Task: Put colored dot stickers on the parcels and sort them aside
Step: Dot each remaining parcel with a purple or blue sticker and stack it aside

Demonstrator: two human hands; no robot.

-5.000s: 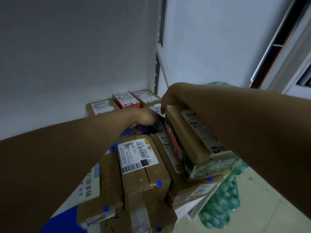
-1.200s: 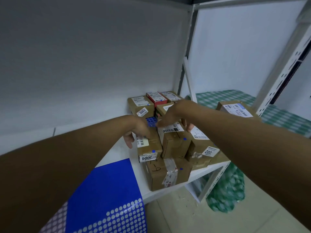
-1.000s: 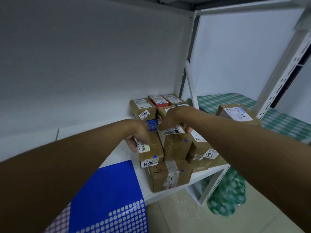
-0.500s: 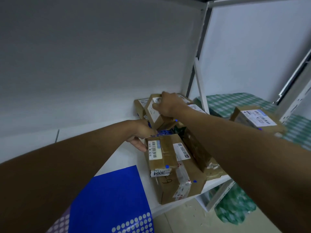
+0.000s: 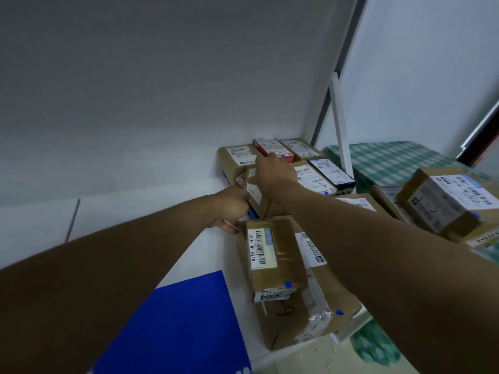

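My right hand [image 5: 272, 174] reaches to the back of the white shelf and grips a small brown parcel [image 5: 254, 190] from above; the parcel stands tilted on edge. My left hand [image 5: 231, 209] lies against that parcel's lower left edge with curled fingers, and its fingertips are hidden. Nearer to me, a brown parcel marked 3004 [image 5: 272, 255] with a blue dot sticker [image 5: 288, 284] lies on a larger taped box [image 5: 294, 325]. A blue sticker sheet [image 5: 175, 325] lies at the shelf's front left.
Several labelled parcels line the back corner, among them a red one [image 5: 272, 148] and a dark one [image 5: 332, 174]. A bigger box [image 5: 445, 201] sits at the right over a green checked cloth [image 5: 391, 160]. A white shelf upright [image 5: 340, 122] stands between.
My right hand has tipped the small parcel further over and lowered it towards the shelf. My left hand has closed in against it. The view has swung nearer and to the left.
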